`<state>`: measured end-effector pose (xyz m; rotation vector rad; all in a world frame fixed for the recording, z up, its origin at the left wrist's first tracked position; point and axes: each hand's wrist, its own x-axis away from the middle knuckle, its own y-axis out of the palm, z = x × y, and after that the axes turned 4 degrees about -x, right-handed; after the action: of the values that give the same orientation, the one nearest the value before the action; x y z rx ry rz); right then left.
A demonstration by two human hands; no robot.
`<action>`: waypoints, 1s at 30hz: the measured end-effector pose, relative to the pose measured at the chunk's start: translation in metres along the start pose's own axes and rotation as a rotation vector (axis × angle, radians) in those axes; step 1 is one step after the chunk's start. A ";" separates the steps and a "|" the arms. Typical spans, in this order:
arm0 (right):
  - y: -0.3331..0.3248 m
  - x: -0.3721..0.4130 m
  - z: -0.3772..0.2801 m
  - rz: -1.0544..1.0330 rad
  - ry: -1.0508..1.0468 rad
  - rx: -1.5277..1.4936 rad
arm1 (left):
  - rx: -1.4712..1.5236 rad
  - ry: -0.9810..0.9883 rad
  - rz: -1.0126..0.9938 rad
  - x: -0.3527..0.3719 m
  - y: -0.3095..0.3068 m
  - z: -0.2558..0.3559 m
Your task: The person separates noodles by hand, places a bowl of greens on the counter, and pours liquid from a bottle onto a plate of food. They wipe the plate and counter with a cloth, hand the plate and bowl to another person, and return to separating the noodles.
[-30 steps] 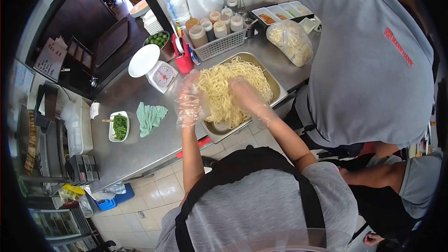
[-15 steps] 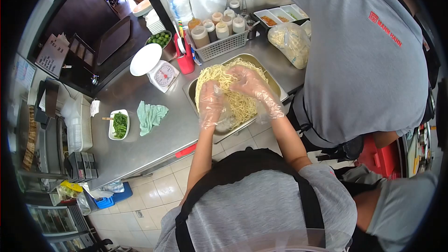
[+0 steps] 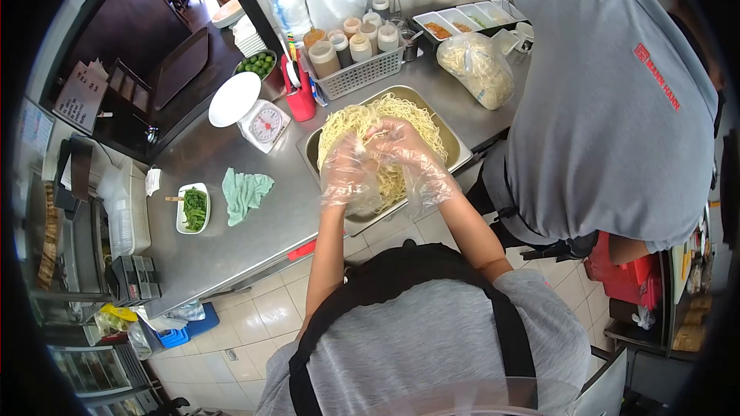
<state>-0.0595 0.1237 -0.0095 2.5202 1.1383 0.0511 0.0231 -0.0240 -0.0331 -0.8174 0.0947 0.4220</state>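
A metal tray (image 3: pixel 455 156) on the steel counter (image 3: pixel 231 239) holds a heap of yellow noodles (image 3: pixel 408 117). Both my hands wear clear plastic gloves and are in the noodles at the tray's near side. My left hand (image 3: pixel 347 173) grips a bunch of strands at the left. My right hand (image 3: pixel 401 150) is closed on noodles just right of it, and the two hands almost touch.
A person in a grey shirt (image 3: pixel 609 108) stands close on the right. Behind the tray are a basket of sauce bottles (image 3: pixel 354 50), a bagged noodle bundle (image 3: pixel 478 68), a red cup (image 3: pixel 301 100) and a kitchen scale (image 3: pixel 258 115). A green cloth (image 3: pixel 245 191) and a dish of greens (image 3: pixel 193 208) lie left.
My hands have come closer together over the tray's near side, gathering noodles. The person on the right has shifted and leaned further over the counter.
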 end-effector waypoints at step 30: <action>0.000 0.000 -0.008 0.047 -0.040 0.356 | 0.408 0.083 0.135 -0.010 0.010 -0.029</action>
<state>-0.0607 0.1262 -0.0020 2.8413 1.1585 -0.2070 0.0124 -0.0420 -0.0574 -0.4273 0.3047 0.4762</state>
